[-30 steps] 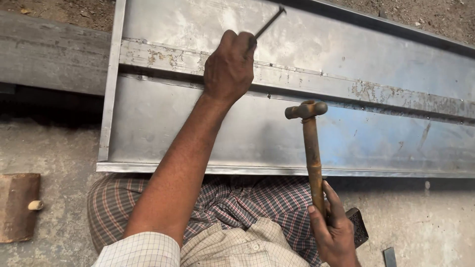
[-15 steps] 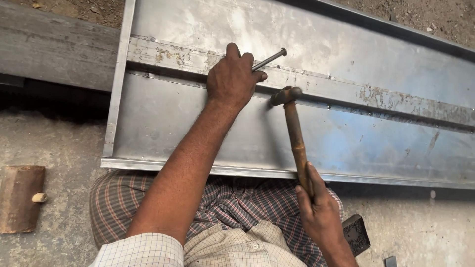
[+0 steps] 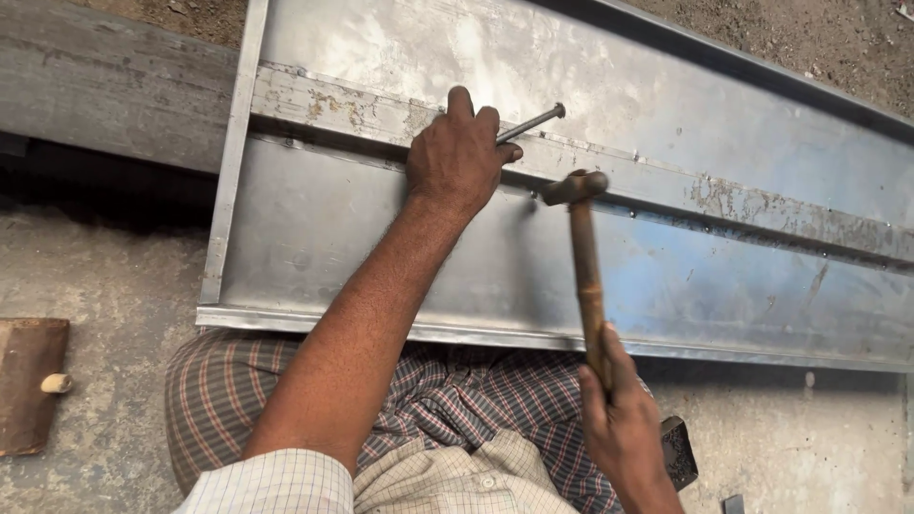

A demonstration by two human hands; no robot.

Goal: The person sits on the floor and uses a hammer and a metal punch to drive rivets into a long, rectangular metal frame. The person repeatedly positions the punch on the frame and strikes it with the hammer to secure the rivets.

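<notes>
My left hand [image 3: 459, 152] is closed around a thin steel punch [image 3: 533, 122], whose free end sticks out to the upper right. The hand rests on the rusty raised rib of a long sheet-metal panel [image 3: 381, 257]. My right hand [image 3: 624, 419] grips the lower end of a hammer's wooden handle [image 3: 586, 276]. The hammer's metal head [image 3: 574, 186] hangs over the panel just right of my left hand, below the punch. A row of small rivets or holes runs along the rib to the right.
The panel lies across a concrete floor, its near edge over my lap in checked cloth [image 3: 428, 419]. A wooden block with a peg [image 3: 33, 381] lies at the left. A dark metal piece [image 3: 678, 452] sits by my right wrist. Bare dirt lies beyond the panel's far edge.
The punch has tilted from steeply raised to lying lower against the rib. The hammer swung in toward the punch half a second ago and now stands slightly back.
</notes>
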